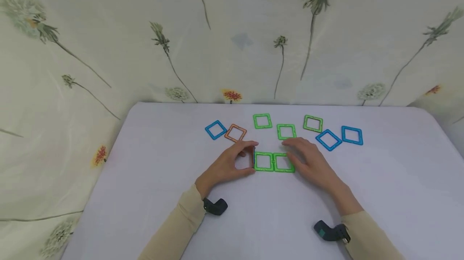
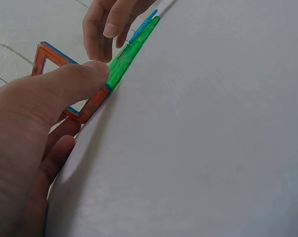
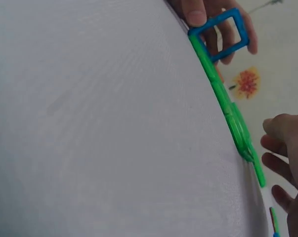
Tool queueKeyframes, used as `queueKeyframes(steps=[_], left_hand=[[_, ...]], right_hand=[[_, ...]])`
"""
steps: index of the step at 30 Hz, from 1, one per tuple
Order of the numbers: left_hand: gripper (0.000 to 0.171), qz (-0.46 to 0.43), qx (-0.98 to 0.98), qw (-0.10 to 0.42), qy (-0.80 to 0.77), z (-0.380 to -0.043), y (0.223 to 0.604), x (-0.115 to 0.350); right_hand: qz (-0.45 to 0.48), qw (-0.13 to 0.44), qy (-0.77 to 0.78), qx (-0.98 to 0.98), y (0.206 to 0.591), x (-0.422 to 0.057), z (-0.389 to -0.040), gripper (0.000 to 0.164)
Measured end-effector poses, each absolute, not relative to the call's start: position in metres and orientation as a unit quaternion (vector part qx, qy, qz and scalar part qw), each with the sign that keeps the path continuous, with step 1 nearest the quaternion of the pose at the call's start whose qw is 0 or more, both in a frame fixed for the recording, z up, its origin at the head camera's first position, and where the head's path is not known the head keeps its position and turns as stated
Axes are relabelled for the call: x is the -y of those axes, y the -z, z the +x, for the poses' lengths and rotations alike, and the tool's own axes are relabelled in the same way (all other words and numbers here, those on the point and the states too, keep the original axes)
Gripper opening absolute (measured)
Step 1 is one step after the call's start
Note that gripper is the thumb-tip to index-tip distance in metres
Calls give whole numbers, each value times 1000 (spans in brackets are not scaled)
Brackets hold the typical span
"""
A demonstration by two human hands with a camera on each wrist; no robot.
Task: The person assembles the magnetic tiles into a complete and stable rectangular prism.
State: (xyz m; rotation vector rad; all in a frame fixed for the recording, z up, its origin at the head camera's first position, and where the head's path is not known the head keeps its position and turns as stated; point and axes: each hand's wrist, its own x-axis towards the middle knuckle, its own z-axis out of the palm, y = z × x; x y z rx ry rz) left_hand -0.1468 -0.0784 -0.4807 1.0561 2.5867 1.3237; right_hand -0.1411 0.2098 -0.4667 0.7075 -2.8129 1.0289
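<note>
My left hand [image 1: 228, 165] grips an upright square magnetic tile frame [image 1: 253, 158] between thumb and fingers. Its near side is orange [image 2: 94, 104] in the left wrist view, while the right wrist view shows a blue square frame [image 3: 243, 29] on the other face. The upright piece stands at the left edge of a flat green tile [image 1: 264, 153]. Alongside that lies a second flat green tile [image 1: 284, 170], edge to edge with it. Over this tile's right side hovers my right hand [image 1: 311, 165], its fingers loosely bent and holding nothing.
Behind the hands lie a blue tile [image 1: 210, 133], an orange tile [image 1: 229, 130], and green tiles [image 1: 263, 127] in the middle. More blue tiles [image 1: 351, 128] lie at the right. A flowered cloth [image 1: 239, 62] hangs behind the white table [image 1: 163, 131].
</note>
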Motion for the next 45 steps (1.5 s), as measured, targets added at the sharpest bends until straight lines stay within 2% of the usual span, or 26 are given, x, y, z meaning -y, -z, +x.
queueKeyframes(steps=[25, 45], left_hand=[[72, 349, -833, 22, -428, -148, 481, 78], [72, 354, -831, 21, -428, -148, 480, 78]], right_hand=[[288, 85, -339, 892, 463, -185, -160, 30], [262, 50, -288, 920, 462, -167, -177, 30]])
